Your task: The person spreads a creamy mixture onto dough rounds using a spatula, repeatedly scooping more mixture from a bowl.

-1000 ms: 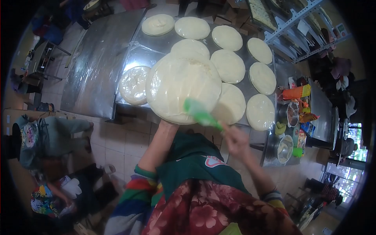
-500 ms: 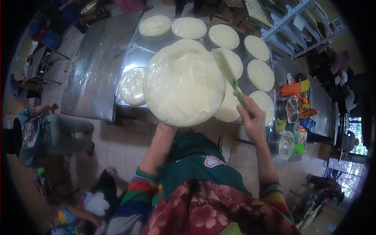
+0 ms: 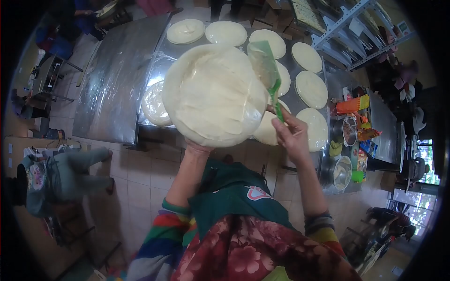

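A large round disc [image 3: 215,96] coated in a smooth pale cream or batter is raised above the table's near edge. My left hand [image 3: 198,147] supports it from underneath; its fingers are hidden below the disc. In my right hand [image 3: 291,132] is a green spatula [image 3: 267,68], gripped by its handle. Its broad, semi-transparent blade points away from me beside the disc's right rim, with pale smears on it. Whether the blade touches the rim I cannot tell. Beyond lie several similar pale discs [image 3: 311,90] on the metal table [image 3: 159,63].
Left of it stands another metal-topped table [image 3: 112,84] with a plastic-like sheen. To the right are metal bowls [image 3: 342,173], an orange packet [image 3: 352,105] and a green cup [image 3: 357,176]. A tray rack [image 3: 356,35] rises at the back right. A person [image 3: 61,175] is at the left.
The disc has shifted slightly left and tilted. The spatula's blade has moved up and left and turned its flat face more towards me. The person at the left has changed posture.
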{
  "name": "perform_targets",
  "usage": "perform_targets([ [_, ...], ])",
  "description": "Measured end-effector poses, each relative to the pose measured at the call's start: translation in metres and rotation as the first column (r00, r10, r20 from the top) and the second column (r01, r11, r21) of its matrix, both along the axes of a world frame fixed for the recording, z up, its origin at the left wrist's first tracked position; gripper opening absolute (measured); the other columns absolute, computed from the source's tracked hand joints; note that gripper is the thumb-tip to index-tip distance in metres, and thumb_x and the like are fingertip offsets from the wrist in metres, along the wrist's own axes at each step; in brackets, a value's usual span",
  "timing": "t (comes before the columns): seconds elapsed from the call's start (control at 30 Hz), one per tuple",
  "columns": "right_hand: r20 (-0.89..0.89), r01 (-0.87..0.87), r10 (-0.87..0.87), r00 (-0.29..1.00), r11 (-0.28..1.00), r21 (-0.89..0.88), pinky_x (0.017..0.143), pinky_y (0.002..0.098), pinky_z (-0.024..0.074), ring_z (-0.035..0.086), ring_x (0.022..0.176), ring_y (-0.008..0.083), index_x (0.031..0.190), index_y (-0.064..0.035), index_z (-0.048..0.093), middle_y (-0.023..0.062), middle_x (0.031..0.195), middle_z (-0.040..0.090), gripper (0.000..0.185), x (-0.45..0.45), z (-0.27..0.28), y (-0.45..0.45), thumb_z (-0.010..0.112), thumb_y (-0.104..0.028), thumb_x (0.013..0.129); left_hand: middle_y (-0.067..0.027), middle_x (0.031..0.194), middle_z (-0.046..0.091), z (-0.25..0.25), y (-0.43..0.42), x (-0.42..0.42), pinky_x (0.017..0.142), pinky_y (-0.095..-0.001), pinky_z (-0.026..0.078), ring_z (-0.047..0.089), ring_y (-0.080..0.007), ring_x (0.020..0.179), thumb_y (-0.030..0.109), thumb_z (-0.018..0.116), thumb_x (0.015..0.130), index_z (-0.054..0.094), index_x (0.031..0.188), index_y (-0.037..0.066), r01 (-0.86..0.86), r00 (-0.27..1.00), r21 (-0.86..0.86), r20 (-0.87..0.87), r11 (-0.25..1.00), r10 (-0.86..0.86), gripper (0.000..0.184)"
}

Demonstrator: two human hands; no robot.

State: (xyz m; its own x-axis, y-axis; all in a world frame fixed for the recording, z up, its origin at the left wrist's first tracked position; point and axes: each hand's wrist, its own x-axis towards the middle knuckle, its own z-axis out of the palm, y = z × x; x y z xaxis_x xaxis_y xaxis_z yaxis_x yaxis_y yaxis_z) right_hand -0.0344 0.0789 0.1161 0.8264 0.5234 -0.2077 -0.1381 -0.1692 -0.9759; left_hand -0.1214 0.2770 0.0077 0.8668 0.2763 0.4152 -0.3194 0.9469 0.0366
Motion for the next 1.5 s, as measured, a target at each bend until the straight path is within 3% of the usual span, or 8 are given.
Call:
perform_targets([
  [0.13, 0.796, 0.083, 0.061, 0.602, 0.987, -0.139, 0.048, 0.0225, 0.0427, 0.056, 0.061, 0.0091, 0.117, -0.0059, 0.059, 0.0048, 0.099, 0.061, 0.034, -0.008, -0.030, -0.016, 0.059, -0.005, 0.083, -0.0124, 0.143, 0.027, -0.005, 0.001, 0.001, 0.104, -0.0496, 0.031, 0.032, -0.0311, 0.129, 0.055, 0.037, 0.088, 0.022, 0.140, 0.011, 0.029, 0.984, -0.138, -0.171, 0.990, -0.053, 0.069],
  [0.6, 0.695, -0.145, 0.347, 0.630, 0.932, -0.334, 0.050, 0.0281, 0.0473, 0.056, 0.057, 0.0150, 0.120, -0.0246, 0.058, 0.0050, 0.080, 0.055, 0.050, -0.085, -0.031, -0.010, 0.062, -0.001, 0.076, -0.0121, 0.143, 0.027, -0.021, -0.003, 0.002, 0.104, -0.0491, 0.031, 0.032, -0.0310, 0.129, 0.054, 0.036, 0.089, 0.022, 0.140, 0.011, 0.013, 0.972, -0.056, -0.235, 0.998, -0.026, 0.068],
  [0.77, 0.563, 0.069, 0.064, 0.824, 0.975, -0.211, 0.061, 0.0265, 0.0479, 0.057, 0.069, 0.0132, 0.119, -0.0158, 0.060, 0.0083, 0.083, 0.056, 0.044, -0.030, -0.036, -0.023, 0.060, 0.001, 0.078, -0.0120, 0.143, 0.027, -0.018, 0.000, 0.003, 0.104, -0.0489, 0.031, 0.032, -0.0310, 0.129, 0.054, 0.036, 0.089, 0.022, 0.140, 0.012, 0.024, 0.971, -0.053, -0.236, 0.998, -0.036, 0.068],
  [1.0, 0.542, -0.218, 0.191, 0.818, 0.976, -0.015, 0.091, 0.0310, 0.0412, 0.052, 0.111, 0.0258, 0.114, -0.0077, 0.062, 0.0166, 0.117, 0.055, 0.040, -0.084, -0.062, 0.005, 0.060, 0.003, 0.075, -0.0118, 0.143, 0.027, -0.025, -0.005, 0.006, 0.104, -0.0486, 0.031, 0.032, -0.0309, 0.129, 0.054, 0.036, 0.089, 0.022, 0.140, 0.012, 0.019, 0.971, -0.041, -0.239, 0.999, -0.028, 0.067],
  [1.07, 0.125, 0.039, -0.068, 0.990, 0.975, 0.217, 0.090, 0.0292, 0.0411, 0.055, 0.103, 0.0160, 0.111, 0.0034, 0.059, 0.0129, 0.117, 0.057, 0.030, -0.077, -0.051, 0.022, 0.060, -0.005, 0.082, -0.0117, 0.143, 0.027, -0.024, -0.005, 0.004, 0.104, -0.0486, 0.031, 0.032, -0.0309, 0.129, 0.053, 0.036, 0.089, 0.022, 0.141, 0.012, 0.017, 0.972, -0.040, -0.232, 0.999, -0.026, 0.067],
  [1.17, -0.175, 0.046, -0.051, 0.983, 0.998, -0.033, 0.081, 0.0242, 0.0443, 0.055, 0.093, 0.0099, 0.113, 0.0070, 0.056, 0.0104, 0.114, 0.058, 0.031, -0.020, -0.035, 0.010, 0.058, -0.007, 0.086, -0.0117, 0.143, 0.027, -0.019, -0.002, 0.001, 0.104, -0.0484, 0.031, 0.032, -0.0309, 0.129, 0.053, 0.036, 0.089, 0.022, 0.141, 0.012, 0.022, 0.980, -0.045, -0.196, 0.999, -0.031, 0.067],
  [1.33, 0.720, 0.060, 0.048, 0.692, 0.990, -0.124, 0.066, 0.0244, 0.0493, 0.060, 0.084, 0.0185, 0.117, -0.0015, 0.058, 0.0148, 0.107, 0.059, 0.033, -0.004, -0.022, -0.012, 0.057, -0.002, 0.083, -0.0116, 0.144, 0.027, -0.018, 0.000, 0.002, 0.105, -0.0483, 0.031, 0.032, -0.0309, 0.129, 0.053, 0.036, 0.090, 0.021, 0.141, 0.013, 0.020, 0.981, -0.062, -0.189, 0.998, -0.031, 0.067],
  [1.5, 0.690, -0.106, 0.326, 0.647, 0.934, -0.342, 0.051, 0.0281, 0.0480, 0.057, 0.059, 0.0152, 0.116, -0.0150, 0.061, 0.0045, 0.085, 0.056, 0.040, -0.079, -0.029, -0.010, 0.062, -0.002, 0.078, -0.0114, 0.144, 0.027, -0.023, -0.003, 0.008, 0.105, -0.0481, 0.031, 0.033, -0.0308, 0.128, 0.053, 0.035, 0.090, 0.021, 0.141, 0.013, 0.014, 0.980, -0.063, -0.197, 0.998, -0.026, 0.066],
])
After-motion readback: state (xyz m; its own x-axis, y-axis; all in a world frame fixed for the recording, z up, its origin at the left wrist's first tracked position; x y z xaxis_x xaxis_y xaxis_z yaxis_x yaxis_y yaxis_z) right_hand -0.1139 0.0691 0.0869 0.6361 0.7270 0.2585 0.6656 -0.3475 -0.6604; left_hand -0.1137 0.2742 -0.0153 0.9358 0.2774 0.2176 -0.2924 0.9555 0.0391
